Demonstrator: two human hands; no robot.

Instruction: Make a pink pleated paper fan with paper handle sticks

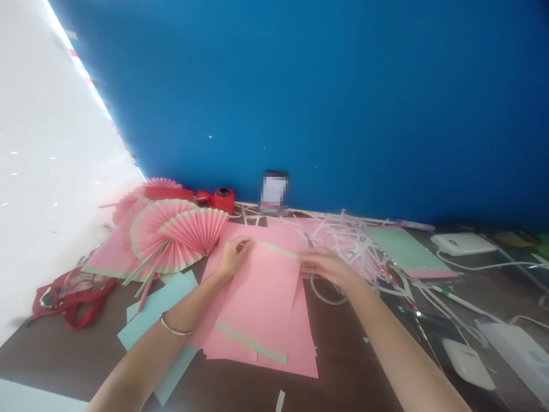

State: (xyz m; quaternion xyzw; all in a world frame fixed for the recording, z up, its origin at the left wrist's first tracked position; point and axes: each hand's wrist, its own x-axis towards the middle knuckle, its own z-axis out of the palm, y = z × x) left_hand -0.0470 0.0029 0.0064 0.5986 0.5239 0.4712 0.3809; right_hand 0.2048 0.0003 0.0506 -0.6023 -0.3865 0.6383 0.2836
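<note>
A pink paper sheet (261, 297) with pale green strips along its top and bottom edges lies over larger pink sheets (304, 349). At its upper left corner, my left hand (234, 256) is closed in a pinch on the paper. My right hand (326, 266) grips the upper right corner, thumb and fingers together. A silvery bangle circles my left wrist. Light blue paper (160, 312) lies beneath my left forearm. To the left of my left hand rest pleated pink fans (189, 232) with pale green edges.
Thin white paper strips (347, 240) are heaped behind my right hand. A red tape dispenser (223, 200) stands by the blue wall (326, 103). Red straps (81, 303) lie at left. Green paper (403, 249), a phone (441, 337), a white case (468, 363) and cables are at right.
</note>
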